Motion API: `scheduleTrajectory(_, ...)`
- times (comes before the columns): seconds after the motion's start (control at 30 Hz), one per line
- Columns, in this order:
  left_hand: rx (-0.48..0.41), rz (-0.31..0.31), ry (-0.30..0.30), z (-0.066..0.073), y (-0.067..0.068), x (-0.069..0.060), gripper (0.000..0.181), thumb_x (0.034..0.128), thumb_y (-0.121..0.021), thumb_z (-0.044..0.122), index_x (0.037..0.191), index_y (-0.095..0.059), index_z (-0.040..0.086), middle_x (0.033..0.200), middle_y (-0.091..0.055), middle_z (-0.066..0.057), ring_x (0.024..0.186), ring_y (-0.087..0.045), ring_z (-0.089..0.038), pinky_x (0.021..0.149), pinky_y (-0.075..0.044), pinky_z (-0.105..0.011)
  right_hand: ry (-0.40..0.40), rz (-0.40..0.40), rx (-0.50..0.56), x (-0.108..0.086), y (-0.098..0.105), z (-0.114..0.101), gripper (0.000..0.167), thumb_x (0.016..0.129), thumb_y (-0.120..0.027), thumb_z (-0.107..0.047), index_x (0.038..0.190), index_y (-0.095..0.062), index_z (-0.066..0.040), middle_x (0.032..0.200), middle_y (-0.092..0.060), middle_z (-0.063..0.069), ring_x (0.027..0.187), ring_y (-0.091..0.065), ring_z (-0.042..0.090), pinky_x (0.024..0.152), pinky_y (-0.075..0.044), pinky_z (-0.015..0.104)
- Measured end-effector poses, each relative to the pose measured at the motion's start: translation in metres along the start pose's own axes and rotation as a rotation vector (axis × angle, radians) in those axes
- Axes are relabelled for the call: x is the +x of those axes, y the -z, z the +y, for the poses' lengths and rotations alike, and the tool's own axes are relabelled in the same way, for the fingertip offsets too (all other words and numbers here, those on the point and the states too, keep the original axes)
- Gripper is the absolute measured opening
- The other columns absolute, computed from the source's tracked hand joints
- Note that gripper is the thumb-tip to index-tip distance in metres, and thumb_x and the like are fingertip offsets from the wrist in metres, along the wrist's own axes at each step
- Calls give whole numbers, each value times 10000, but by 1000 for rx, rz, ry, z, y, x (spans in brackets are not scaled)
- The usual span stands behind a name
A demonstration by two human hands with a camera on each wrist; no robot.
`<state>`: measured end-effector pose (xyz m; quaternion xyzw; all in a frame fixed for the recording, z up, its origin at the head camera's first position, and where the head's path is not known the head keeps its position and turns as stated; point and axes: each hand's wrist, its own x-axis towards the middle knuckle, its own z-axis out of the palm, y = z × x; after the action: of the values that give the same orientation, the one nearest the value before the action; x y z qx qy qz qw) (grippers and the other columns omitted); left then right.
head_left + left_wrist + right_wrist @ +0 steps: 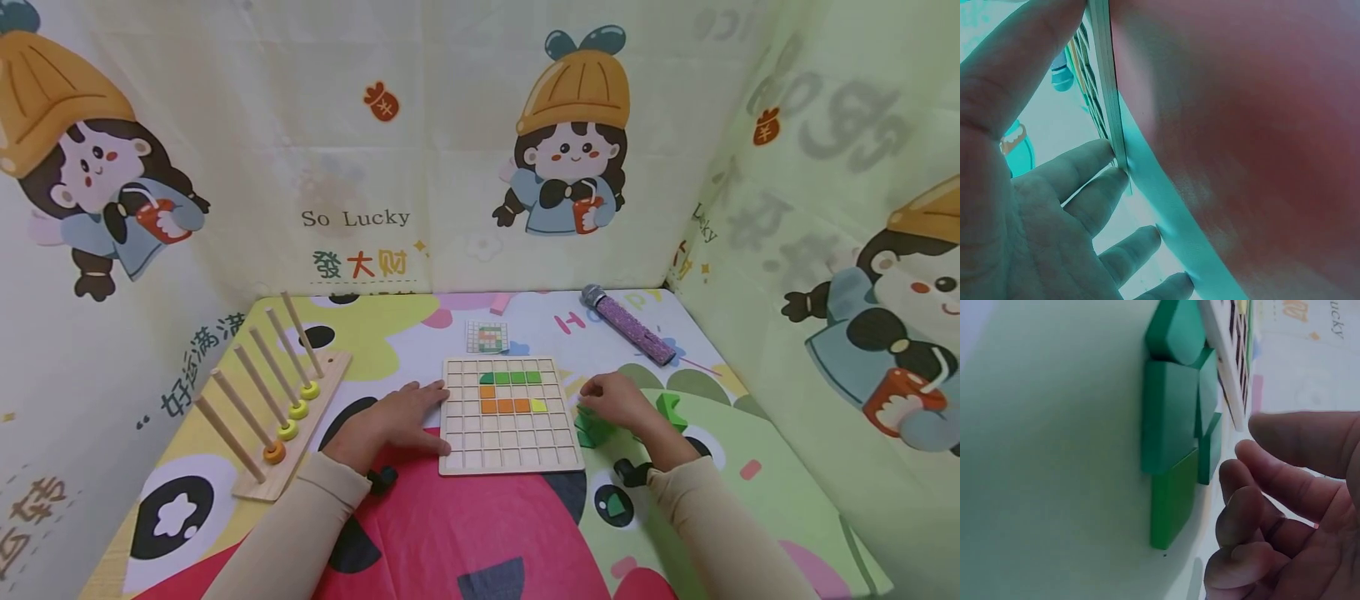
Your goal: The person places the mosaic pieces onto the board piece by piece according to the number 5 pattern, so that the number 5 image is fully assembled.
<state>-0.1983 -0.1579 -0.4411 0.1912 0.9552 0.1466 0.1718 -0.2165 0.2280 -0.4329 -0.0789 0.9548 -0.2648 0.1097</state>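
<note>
Head view: your left hand (392,425), fingers apart, touches the grid board (510,454) at frame centre, green tiles (519,378) and orange tiles (506,406) already seated; green blocks (592,429) remain loose centre-right, beside your loosely curled, apparently unladen right hand (621,402).

My right hand (617,398) partly hides green blocks (592,430). Near the desk's (111,568) far edge, a card (487,337) is too small to read exactly. My sleeves (281,533) are cut off below.

Pale wooden grid board (510,438) lies flat, bearing a row of green tiles (518,378) above orange tiles (506,406) and one yellow tile (539,406); loose green blocks (594,430) cluster beside its right edge.
</note>
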Motion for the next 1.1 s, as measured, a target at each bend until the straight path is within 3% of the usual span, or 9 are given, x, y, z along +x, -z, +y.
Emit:
scheduleTrajectory(0.17, -8, -4, -3, 1, 1, -3, 1031, 734, -889, 521, 1593, -427, 188, 1684, -355, -33, 1545, -288, -429, 1153, -395, -653, -10, 7, 1, -3, -3, 3, 223, 930, -746, -171, 1069, -739, 3, 974, -723, 110, 858, -623, 211, 749, -534, 359)
scheduleTrajectory(0.47, -14, -6, -10, 1, 1, -3, 1029, 731, -888, 524, 1588, -435, 176, 1681, -360, -39, 1544, -291, -426, 1157, -392, -648, -68, 8, -9, -2, -8, 9, 309, 913, -776, -199, 1124, -740, 24, 1060, -730, 136, 944, -653, 247, 827, -571, 432)
scheduleTrajectory(0.8, -12, -1, -5, 2, 1, -4, 1030, 729, -896, 516, 1590, -435, 186, 1680, -362, -37, 1545, -290, -432, 1155, -392, -652, -106, 8, -20, 2, -9, 5, 307, 882, -779, -184, 1090, -716, 34, 1000, -707, 129, 854, -610, 227, 735, -546, 370)
scheduleTrajectory(1.1, -24, 4, 3, 3, 3, -3, 1042, 720, -903, 513, 1592, -431, 191, 1682, -359, -31, 1549, -286, -420, 1148, -402, -649, -32, 40, -10, 1, -8, 1, 200, 885, -738, -118, 1048, -695, -11, 1019, -706, 146, 903, -638, 263, 788, -563, 441)
